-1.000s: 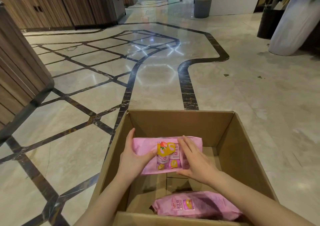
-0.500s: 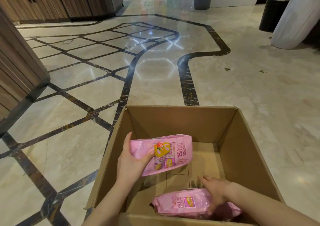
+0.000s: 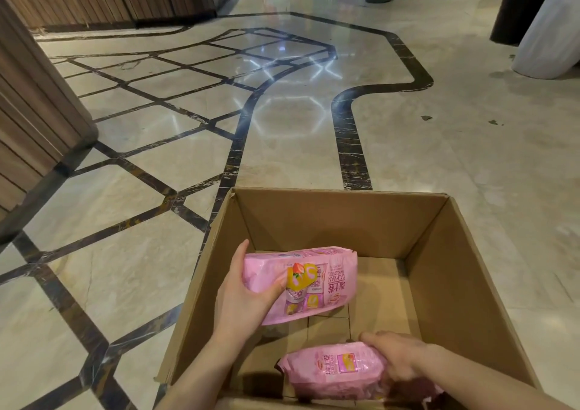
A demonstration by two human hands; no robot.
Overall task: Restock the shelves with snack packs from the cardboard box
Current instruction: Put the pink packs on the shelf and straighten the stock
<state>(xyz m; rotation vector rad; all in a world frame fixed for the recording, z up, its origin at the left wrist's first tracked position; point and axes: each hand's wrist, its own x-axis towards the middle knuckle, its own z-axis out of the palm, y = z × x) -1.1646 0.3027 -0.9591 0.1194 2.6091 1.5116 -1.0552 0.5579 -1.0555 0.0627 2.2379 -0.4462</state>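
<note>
The left hand keeps its grip on one pink snack pack above the cardboard box, while the right hand has dropped onto the second pack at the box's near edge, fingers curling over it. Both packs look ready to lift out together.

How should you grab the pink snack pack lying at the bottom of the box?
Probably by its right end, coming down from above, as the right hand does now. The lower snack pack lies flat and long on the floor of the cardboard box, so fingers can wrap its narrow end. The left side is taken up: the left hand holds the other pack there.
</note>
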